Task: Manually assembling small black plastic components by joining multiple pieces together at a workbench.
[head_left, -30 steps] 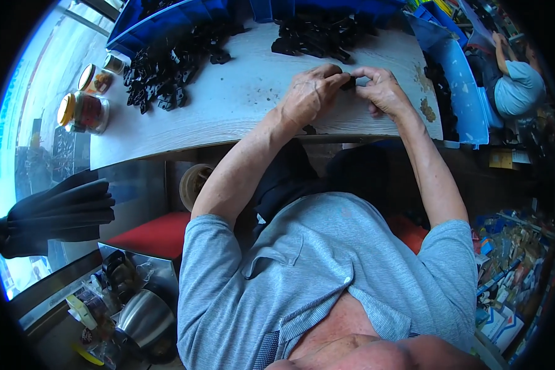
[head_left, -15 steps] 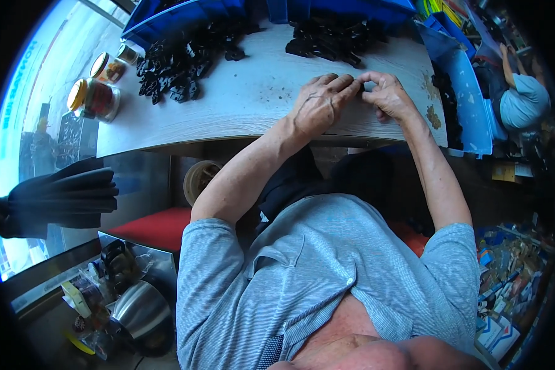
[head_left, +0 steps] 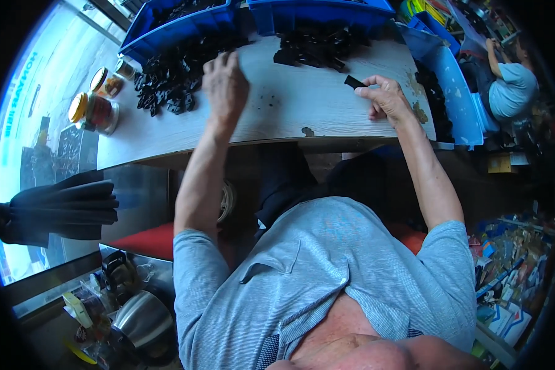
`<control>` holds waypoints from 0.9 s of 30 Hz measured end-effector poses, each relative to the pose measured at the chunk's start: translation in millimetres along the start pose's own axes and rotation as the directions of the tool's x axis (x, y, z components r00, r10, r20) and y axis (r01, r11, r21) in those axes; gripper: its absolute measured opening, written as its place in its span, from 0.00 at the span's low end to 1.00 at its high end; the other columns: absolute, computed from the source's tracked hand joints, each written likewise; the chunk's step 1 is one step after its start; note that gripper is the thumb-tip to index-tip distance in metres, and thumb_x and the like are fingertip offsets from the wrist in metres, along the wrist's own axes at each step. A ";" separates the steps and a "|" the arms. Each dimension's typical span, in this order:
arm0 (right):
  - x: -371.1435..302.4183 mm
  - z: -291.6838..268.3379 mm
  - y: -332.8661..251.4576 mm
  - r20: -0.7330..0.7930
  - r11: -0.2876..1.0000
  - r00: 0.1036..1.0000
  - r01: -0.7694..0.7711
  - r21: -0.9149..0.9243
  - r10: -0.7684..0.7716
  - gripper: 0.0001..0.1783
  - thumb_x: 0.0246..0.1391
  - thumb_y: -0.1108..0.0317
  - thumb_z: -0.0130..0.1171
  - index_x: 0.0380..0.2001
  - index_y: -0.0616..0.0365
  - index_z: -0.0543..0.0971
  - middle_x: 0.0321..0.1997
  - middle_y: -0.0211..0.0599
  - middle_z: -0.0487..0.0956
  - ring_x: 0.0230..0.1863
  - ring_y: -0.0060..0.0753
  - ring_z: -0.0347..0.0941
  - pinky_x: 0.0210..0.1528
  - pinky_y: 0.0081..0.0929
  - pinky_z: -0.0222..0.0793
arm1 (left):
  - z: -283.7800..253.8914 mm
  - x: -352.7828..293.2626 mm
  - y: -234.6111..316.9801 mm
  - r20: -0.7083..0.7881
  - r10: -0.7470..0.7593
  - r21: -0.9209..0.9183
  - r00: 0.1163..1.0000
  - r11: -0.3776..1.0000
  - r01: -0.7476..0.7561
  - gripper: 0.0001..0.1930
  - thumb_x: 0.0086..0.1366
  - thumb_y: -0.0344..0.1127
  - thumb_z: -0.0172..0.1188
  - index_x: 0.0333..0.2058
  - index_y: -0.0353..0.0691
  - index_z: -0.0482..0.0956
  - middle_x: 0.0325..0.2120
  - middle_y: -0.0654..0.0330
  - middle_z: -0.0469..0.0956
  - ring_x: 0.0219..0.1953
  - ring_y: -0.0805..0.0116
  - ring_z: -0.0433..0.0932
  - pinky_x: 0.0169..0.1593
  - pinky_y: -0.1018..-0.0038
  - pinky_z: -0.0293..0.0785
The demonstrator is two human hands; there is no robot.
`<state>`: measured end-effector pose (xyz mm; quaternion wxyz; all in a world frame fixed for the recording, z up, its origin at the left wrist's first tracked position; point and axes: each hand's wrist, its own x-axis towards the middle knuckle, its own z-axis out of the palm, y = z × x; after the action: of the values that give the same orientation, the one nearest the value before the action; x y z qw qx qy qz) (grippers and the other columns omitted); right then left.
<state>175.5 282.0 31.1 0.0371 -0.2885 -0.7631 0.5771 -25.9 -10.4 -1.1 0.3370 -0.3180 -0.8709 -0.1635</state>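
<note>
My right hand (head_left: 385,98) is over the right part of the table, its thumb and fingers pinching a small flat black piece (head_left: 353,82). The piece looks rectangular and sticks out to the left of the fingertips. My left hand (head_left: 227,89) is at the right edge of a loose pile of small black parts (head_left: 166,83). Its fingers point away from me and are smeared by motion, so whether they hold anything does not show. A second heap of black parts (head_left: 314,46) lies between the hands, farther back.
Blue bins (head_left: 320,20) line the table's far edge. A long light-blue bin (head_left: 459,92) with black parts stands at the right. Jars with lids (head_left: 95,111) sit at the left edge. Beyond the right bin, another person (head_left: 515,92) is seated. A metal kettle (head_left: 143,317) is at lower left.
My hands were together over the table's right half. My left hand has moved left to the left pile, while my right hand stays there with the black piece now showing.
</note>
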 end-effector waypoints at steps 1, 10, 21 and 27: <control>1.2 -6.6 4.3 -0.054 0.998 0.999 -0.004 0.061 0.007 0.22 0.50 0.62 0.74 0.48 0.56 0.81 0.16 0.25 0.74 0.14 0.17 0.71 0.18 0.19 0.75 | -0.9 2.7 -10.7 0.083 -0.052 0.080 0.995 0.996 0.045 0.14 0.62 0.27 0.56 0.47 0.40 0.82 0.47 0.53 0.81 0.49 0.51 0.79 0.49 0.60 0.78; 29.2 -76.7 20.2 -0.546 0.948 0.827 0.052 0.313 0.134 0.16 0.53 0.63 0.73 0.43 0.55 0.83 0.15 0.26 0.69 0.18 0.26 0.74 0.27 0.30 0.82 | 7.1 0.1 -41.3 0.171 -0.055 0.014 0.984 0.998 0.054 0.10 0.66 0.39 0.62 0.43 0.44 0.85 0.43 0.54 0.82 0.45 0.52 0.80 0.47 0.58 0.79; 41.0 6.8 -7.3 -0.217 0.995 0.976 -0.004 0.102 0.026 0.20 0.51 0.60 0.75 0.45 0.54 0.81 0.17 0.28 0.72 0.17 0.21 0.72 0.21 0.27 0.78 | -2.1 -4.5 -13.1 0.266 -0.124 -0.265 0.956 0.944 0.196 0.08 0.61 0.38 0.66 0.34 0.41 0.83 0.33 0.51 0.84 0.38 0.48 0.83 0.43 0.57 0.78; 43.1 40.6 -31.7 -0.179 0.984 0.984 -0.047 -0.174 0.015 0.24 0.51 0.56 0.74 0.48 0.56 0.83 0.26 0.36 0.80 0.16 0.22 0.74 0.17 0.22 0.75 | -2.9 -24.3 27.2 0.179 0.004 -0.342 0.984 0.938 0.059 0.05 0.60 0.34 0.64 0.33 0.41 0.81 0.30 0.53 0.83 0.35 0.48 0.82 0.41 0.57 0.76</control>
<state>111.3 262.7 34.3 0.0699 -0.3528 -0.8005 0.4794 7.4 -2.4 -13.8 0.1950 -0.3733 -0.8594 -0.2900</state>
